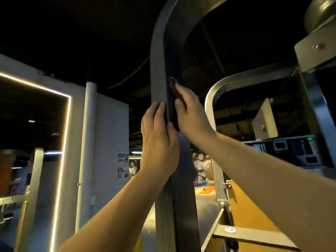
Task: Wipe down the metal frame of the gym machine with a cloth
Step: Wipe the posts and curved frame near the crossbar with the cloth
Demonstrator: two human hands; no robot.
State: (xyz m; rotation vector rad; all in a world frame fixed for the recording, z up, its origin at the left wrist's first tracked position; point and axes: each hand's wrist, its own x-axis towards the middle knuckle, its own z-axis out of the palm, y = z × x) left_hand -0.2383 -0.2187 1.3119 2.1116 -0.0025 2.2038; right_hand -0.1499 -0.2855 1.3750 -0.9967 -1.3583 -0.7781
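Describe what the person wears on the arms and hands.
Both forearms are bare: no sleeves, watch or bracelet show. The left hand and right hand wear no gloves. A small glint on one right finger may be a ring.

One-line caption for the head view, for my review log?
Left hand grips the upright metal frame while the right hand holds a dark cloth against its inner face.

A dim gym, told by its curved metal frame (157, 70) and wall posters (201, 167).
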